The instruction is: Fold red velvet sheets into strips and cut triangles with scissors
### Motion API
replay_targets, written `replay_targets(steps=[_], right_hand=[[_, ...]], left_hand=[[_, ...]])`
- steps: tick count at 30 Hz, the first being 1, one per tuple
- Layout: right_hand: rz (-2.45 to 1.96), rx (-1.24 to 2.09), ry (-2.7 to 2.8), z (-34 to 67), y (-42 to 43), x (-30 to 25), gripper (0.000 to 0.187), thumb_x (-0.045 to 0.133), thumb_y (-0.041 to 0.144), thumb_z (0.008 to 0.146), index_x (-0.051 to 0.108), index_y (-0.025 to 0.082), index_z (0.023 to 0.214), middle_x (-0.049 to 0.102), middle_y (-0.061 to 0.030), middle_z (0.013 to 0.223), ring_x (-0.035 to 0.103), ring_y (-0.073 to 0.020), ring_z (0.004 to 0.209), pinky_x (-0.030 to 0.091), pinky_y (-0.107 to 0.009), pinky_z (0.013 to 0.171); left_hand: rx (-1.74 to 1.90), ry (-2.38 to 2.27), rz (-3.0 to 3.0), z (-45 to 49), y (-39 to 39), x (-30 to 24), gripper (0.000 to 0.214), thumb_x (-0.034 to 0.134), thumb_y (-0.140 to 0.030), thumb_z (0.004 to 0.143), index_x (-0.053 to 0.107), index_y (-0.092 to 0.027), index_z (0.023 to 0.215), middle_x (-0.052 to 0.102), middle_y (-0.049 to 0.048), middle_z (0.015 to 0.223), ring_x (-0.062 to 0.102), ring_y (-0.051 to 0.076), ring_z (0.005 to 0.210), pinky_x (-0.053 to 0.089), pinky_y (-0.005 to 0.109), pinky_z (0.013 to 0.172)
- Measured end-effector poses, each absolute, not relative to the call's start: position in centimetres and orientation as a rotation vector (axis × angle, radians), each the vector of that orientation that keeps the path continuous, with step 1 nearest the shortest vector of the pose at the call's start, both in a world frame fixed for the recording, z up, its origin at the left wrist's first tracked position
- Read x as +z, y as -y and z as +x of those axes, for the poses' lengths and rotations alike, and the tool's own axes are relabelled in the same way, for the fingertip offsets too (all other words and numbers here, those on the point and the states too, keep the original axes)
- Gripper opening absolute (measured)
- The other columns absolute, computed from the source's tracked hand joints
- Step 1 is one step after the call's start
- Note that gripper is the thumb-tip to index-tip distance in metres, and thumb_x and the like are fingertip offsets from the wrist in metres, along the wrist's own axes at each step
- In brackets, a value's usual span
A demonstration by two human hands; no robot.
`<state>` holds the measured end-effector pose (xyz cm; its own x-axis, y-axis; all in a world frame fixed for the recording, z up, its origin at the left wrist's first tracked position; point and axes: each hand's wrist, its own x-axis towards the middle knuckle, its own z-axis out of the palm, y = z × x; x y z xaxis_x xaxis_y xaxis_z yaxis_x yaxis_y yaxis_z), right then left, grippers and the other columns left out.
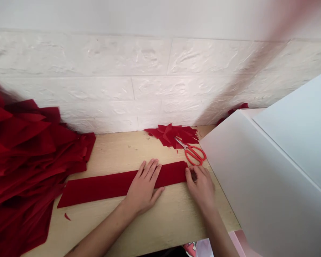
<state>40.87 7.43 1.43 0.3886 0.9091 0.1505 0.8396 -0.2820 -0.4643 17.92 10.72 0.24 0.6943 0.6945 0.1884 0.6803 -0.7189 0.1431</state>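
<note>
A long red fabric strip lies flat across the wooden table, running from lower left to upper right. My left hand rests flat on the strip, fingers stretched out together, pressing it down. My right hand sits at the strip's right end, fingers curled and pinching the edge of the cloth. Red-handled scissors lie on the table just beyond my right hand, untouched.
A big heap of red fabric fills the left side. A small pile of red offcuts lies by the white brick wall. A white board or box borders the table on the right.
</note>
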Motion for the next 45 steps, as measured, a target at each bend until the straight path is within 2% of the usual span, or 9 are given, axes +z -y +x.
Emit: replay_targets(steps=[6, 12, 15, 22, 29, 33, 37, 45], right_hand=[[-2.259, 0.024, 1.619, 40.4, -7.6, 1.4, 0.027, 0.044, 0.035, 0.099, 0.064, 0.022, 0.087, 0.069, -0.0060, 0.091, 0.059, -0.0231, 0.090, 0.036, -0.032, 0.068], [-2.282, 0.006, 1.676, 40.3, -7.7, 1.8, 0.023, 0.044, 0.030, 0.101, 0.064, 0.022, 0.094, 0.071, -0.0051, 0.098, 0.061, -0.0221, 0.093, 0.036, -0.031, 0.067], [-2.288, 0.014, 1.679, 40.3, -7.7, 1.9, 0.023, 0.044, 0.030, 0.101, 0.064, 0.022, 0.094, 0.072, -0.0052, 0.100, 0.062, -0.0219, 0.094, 0.038, -0.031, 0.068], [-2.368, 0.086, 1.649, 40.1, -7.8, 2.3, 0.023, 0.044, 0.029, 0.102, 0.067, 0.024, 0.105, 0.072, -0.0046, 0.107, 0.063, -0.0216, 0.102, 0.039, -0.030, 0.068], [-2.423, 0.236, 1.592, 40.0, -8.2, 3.5, 0.025, 0.043, 0.029, 0.103, 0.067, 0.023, 0.108, 0.072, -0.0050, 0.110, 0.064, -0.0216, 0.110, 0.043, -0.029, 0.074], [-2.448, 0.214, 1.565, 39.7, -8.9, 3.6, 0.026, 0.044, 0.028, 0.101, 0.068, 0.024, 0.109, 0.073, -0.0059, 0.110, 0.066, -0.0221, 0.103, 0.041, -0.031, 0.066], [-2.391, 0.076, 1.591, 39.4, -9.2, 2.7, 0.024, 0.045, 0.025, 0.098, 0.069, 0.023, 0.102, 0.073, -0.0068, 0.100, 0.067, -0.0224, 0.095, 0.040, -0.031, 0.063], [-2.405, -0.016, 1.578, 38.8, -9.3, 2.1, 0.022, 0.045, 0.025, 0.099, 0.066, 0.022, 0.094, 0.072, -0.0078, 0.097, 0.065, -0.0212, 0.089, 0.034, -0.030, 0.060]], left_hand=[[0.355, -1.141, 2.816, 18.0, -10.7, 0.2, 0.070, 0.037, -0.051, 0.103, 0.029, -0.008, 0.158, 0.035, 0.0151, 0.163, 0.029, 0.028, 0.154, 0.022, 0.048, 0.126], [0.323, -1.282, 2.646, 20.0, -11.7, 2.2, 0.052, 0.035, -0.045, 0.105, 0.055, -0.010, 0.138, 0.056, 0.0164, 0.147, 0.048, 0.032, 0.139, 0.038, 0.052, 0.116], [0.286, -1.254, 2.568, 21.3, -13.2, 3.4, 0.041, 0.039, -0.037, 0.104, 0.061, -0.012, 0.128, 0.063, 0.0153, 0.135, 0.054, 0.032, 0.128, 0.046, 0.051, 0.107], [0.223, -1.149, 2.452, 24.9, -16.0, 4.6, 0.029, 0.043, -0.026, 0.102, 0.064, -0.016, 0.120, 0.068, 0.0109, 0.121, 0.059, 0.028, 0.113, 0.051, 0.044, 0.099], [0.193, -1.142, 2.422, 26.9, -17.3, 4.4, 0.016, 0.056, -0.020, 0.096, 0.069, -0.018, 0.106, 0.072, 0.0082, 0.108, 0.066, 0.025, 0.104, 0.054, 0.041, 0.093], [0.229, -1.190, 2.385, 27.0, -17.2, 3.9, 0.016, 0.057, -0.017, 0.095, 0.069, -0.019, 0.105, 0.072, 0.0078, 0.106, 0.067, 0.025, 0.102, 0.054, 0.040, 0.091], [0.282, -1.223, 2.379, 27.0, -16.9, 3.5, 0.016, 0.056, -0.016, 0.094, 0.069, -0.018, 0.104, 0.071, 0.0087, 0.104, 0.066, 0.024, 0.100, 0.054, 0.040, 0.091], [0.357, -1.236, 2.429, 27.2, -16.5, 2.7, 0.012, 0.056, -0.022, 0.096, 0.066, -0.017, 0.101, 0.069, 0.0097, 0.103, 0.063, 0.025, 0.098, 0.052, 0.041, 0.089]])
